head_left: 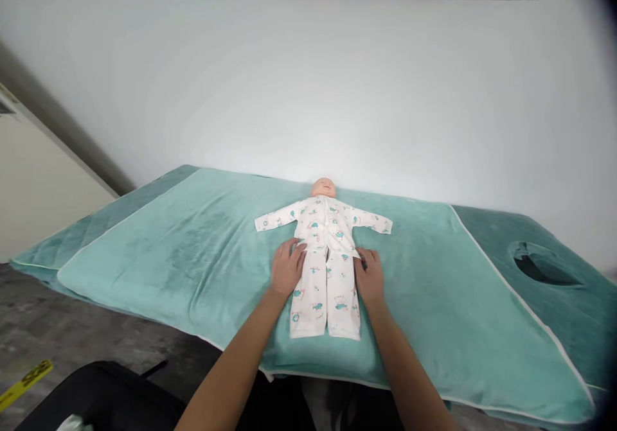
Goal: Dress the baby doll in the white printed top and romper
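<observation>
A baby doll (323, 187) lies face up on the mint-green bed cover, its head toward the wall. It wears a white patterned baby shirt (318, 222) with the sleeves spread to both sides. White baby pants (308, 302) of the same print lie straight below, their top under the shirt's hem. My left hand (288, 268) has its fingers closed on the left side of the hem at the waist. On the opposite side, my right hand (370, 277) pinches the hem's right corner. Whether either hand also holds the pants' waistband is hidden.
The mint-green cover (216, 225) spreads over a padded bed, with a few creases at left. A face hole (544, 267) opens in the bed's right end. Behind stands a white wall (308, 90). A black bag or chair (101, 395) is at lower left.
</observation>
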`<action>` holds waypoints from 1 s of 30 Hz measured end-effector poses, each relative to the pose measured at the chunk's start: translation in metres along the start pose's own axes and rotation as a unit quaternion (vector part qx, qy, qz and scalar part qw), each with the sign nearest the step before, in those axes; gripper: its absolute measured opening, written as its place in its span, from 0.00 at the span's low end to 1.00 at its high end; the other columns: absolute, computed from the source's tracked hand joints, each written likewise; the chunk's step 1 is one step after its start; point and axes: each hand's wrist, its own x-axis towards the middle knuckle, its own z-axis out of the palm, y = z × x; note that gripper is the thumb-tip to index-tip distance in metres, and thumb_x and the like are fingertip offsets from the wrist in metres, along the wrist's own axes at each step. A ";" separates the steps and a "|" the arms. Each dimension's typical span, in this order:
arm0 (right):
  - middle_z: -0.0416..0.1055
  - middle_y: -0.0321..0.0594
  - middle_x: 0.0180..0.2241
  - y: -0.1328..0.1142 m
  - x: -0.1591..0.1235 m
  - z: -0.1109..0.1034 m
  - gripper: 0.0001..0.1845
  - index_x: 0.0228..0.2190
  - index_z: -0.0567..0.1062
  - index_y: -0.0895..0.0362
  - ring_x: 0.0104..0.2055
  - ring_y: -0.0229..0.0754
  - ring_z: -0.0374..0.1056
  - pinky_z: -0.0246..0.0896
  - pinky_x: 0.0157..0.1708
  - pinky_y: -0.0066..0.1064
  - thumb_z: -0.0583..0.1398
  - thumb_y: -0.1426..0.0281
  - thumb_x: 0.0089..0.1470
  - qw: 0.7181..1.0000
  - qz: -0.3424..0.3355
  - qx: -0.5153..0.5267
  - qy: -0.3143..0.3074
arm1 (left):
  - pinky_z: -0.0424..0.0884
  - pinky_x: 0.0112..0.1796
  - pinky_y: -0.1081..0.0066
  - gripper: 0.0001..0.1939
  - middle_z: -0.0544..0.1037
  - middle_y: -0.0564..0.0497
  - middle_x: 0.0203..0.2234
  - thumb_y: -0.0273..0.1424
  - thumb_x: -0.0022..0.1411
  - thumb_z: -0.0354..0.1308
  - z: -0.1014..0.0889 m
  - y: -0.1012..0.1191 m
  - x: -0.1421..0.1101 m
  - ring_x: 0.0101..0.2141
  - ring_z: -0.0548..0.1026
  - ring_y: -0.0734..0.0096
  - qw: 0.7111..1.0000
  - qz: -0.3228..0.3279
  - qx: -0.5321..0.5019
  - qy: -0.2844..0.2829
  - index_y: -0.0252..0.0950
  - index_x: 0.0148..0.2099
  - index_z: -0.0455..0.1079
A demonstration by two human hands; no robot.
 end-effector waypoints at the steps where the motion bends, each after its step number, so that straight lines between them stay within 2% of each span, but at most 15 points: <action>1: 0.69 0.44 0.44 0.001 -0.001 0.000 0.16 0.45 0.77 0.54 0.42 0.44 0.68 0.65 0.44 0.37 0.53 0.63 0.62 1.000 -0.002 0.004 0.000 | 0.69 0.48 0.56 0.11 0.74 0.41 0.49 0.29 0.69 0.51 0.000 0.000 0.000 0.49 0.72 0.57 1.000 0.010 -0.006 0.006 0.38 0.50 0.70; 4: 0.69 0.44 0.41 0.002 -0.003 0.000 0.15 0.42 0.78 0.54 0.40 0.44 0.68 0.67 0.40 0.37 0.54 0.62 0.63 1.000 -0.030 -0.006 0.003 | 0.69 0.47 0.57 0.08 0.76 0.41 0.48 0.28 0.68 0.52 0.000 0.002 -0.003 0.49 0.73 0.57 0.999 0.039 -0.026 0.016 0.37 0.47 0.70; 6: 0.68 0.44 0.42 0.001 -0.005 0.001 0.15 0.42 0.78 0.53 0.40 0.45 0.68 0.67 0.39 0.37 0.54 0.62 0.63 0.997 -0.067 -0.034 0.014 | 0.69 0.49 0.56 0.09 0.75 0.41 0.51 0.28 0.68 0.52 0.000 0.003 -0.004 0.52 0.72 0.56 0.998 0.045 -0.043 0.018 0.37 0.49 0.69; 10: 0.66 0.46 0.50 -0.002 -0.007 0.006 0.17 0.52 0.74 0.50 0.49 0.47 0.67 0.67 0.46 0.41 0.55 0.67 0.63 0.981 -0.165 -0.100 0.032 | 0.65 0.56 0.53 0.18 0.70 0.42 0.60 0.30 0.67 0.53 -0.001 0.003 0.003 0.60 0.66 0.56 0.995 0.052 -0.084 -0.010 0.39 0.59 0.65; 13: 0.64 0.46 0.56 -0.004 -0.005 0.009 0.23 0.58 0.69 0.46 0.56 0.49 0.63 0.65 0.51 0.45 0.52 0.72 0.64 0.969 -0.207 -0.131 0.000 | 0.64 0.57 0.53 0.20 0.68 0.45 0.61 0.29 0.67 0.52 -0.001 0.003 0.012 0.63 0.62 0.57 0.989 0.090 -0.102 -0.049 0.41 0.61 0.65; 16: 0.65 0.44 0.57 -0.002 -0.003 0.011 0.26 0.58 0.68 0.46 0.58 0.49 0.61 0.62 0.55 0.46 0.49 0.77 0.64 0.965 -0.225 -0.130 -0.033 | 0.63 0.58 0.54 0.21 0.69 0.47 0.62 0.26 0.66 0.50 -0.003 0.003 0.017 0.65 0.60 0.58 0.984 0.123 -0.110 -0.073 0.40 0.60 0.67; 20: 0.69 0.46 0.52 -0.001 -0.002 0.012 0.24 0.55 0.71 0.50 0.54 0.48 0.63 0.63 0.53 0.45 0.49 0.77 0.62 0.974 -0.197 -0.108 -0.033 | 0.64 0.56 0.55 0.20 0.74 0.46 0.56 0.26 0.66 0.50 -0.004 0.004 0.014 0.60 0.65 0.58 0.986 0.114 -0.103 -0.059 0.39 0.59 0.68; 23: 0.70 0.46 0.45 -0.002 -0.002 0.012 0.21 0.50 0.74 0.53 0.50 0.47 0.65 0.64 0.50 0.42 0.49 0.76 0.61 0.984 -0.150 -0.091 -0.021 | 0.63 0.57 0.53 0.22 0.72 0.45 0.57 0.26 0.66 0.50 -0.004 0.005 0.012 0.60 0.64 0.56 0.991 0.093 -0.078 -0.062 0.39 0.61 0.66; 26: 0.71 0.44 0.40 -0.002 -0.001 0.011 0.18 0.42 0.76 0.54 0.46 0.46 0.66 0.63 0.47 0.39 0.49 0.76 0.57 0.991 -0.114 -0.066 -0.025 | 0.63 0.58 0.50 0.21 0.67 0.44 0.61 0.26 0.66 0.50 -0.004 0.006 0.013 0.62 0.62 0.55 0.992 0.077 -0.071 -0.069 0.40 0.59 0.68; 30: 0.70 0.41 0.33 -0.002 0.002 0.009 0.13 0.29 0.73 0.54 0.41 0.46 0.65 0.61 0.42 0.37 0.50 0.77 0.51 0.994 -0.087 -0.050 -0.040 | 0.63 0.58 0.51 0.17 0.68 0.45 0.61 0.25 0.66 0.48 -0.006 0.008 0.015 0.64 0.60 0.56 0.990 0.077 -0.084 -0.081 0.39 0.54 0.70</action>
